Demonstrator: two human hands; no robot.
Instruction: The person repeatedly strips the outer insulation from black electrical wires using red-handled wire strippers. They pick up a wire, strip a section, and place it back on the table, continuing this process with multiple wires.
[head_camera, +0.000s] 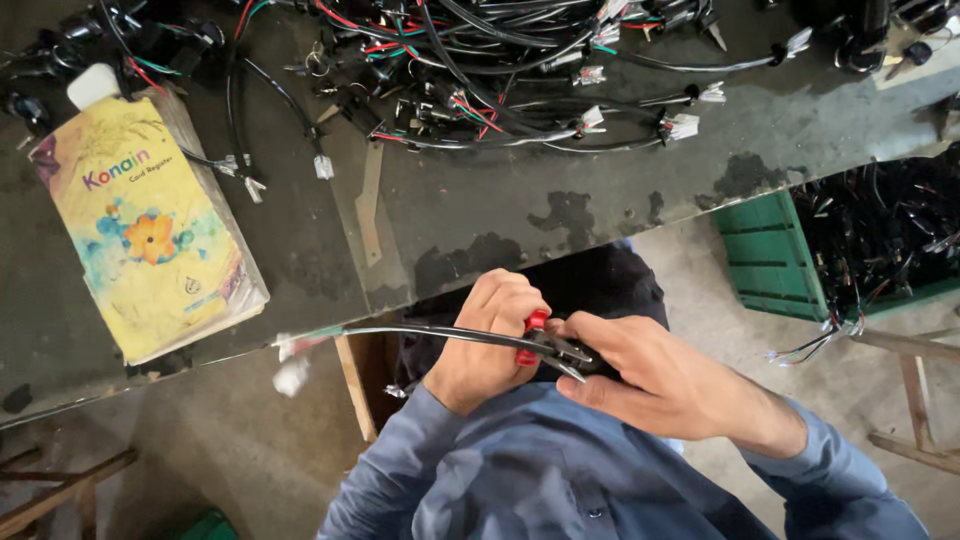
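Observation:
My left hand (487, 340) is closed around a black sheathed cable (410, 331) that runs out to the left and ends in white connectors (291, 362). In my right hand (640, 375) is a red-handled plier-type tool (545, 345), with its metal jaws set against the cable right beside my left fist. Both hands sit close together just below the edge of the dark workbench (480, 215), above my lap and blue sleeves.
A thick yellow register book (145, 225) lies on the bench at left. A tangle of black wire harnesses with white plugs (500, 70) covers the far side. A green crate (775, 260) filled with wiring stands at right. Wooden frame pieces (915, 400) show below.

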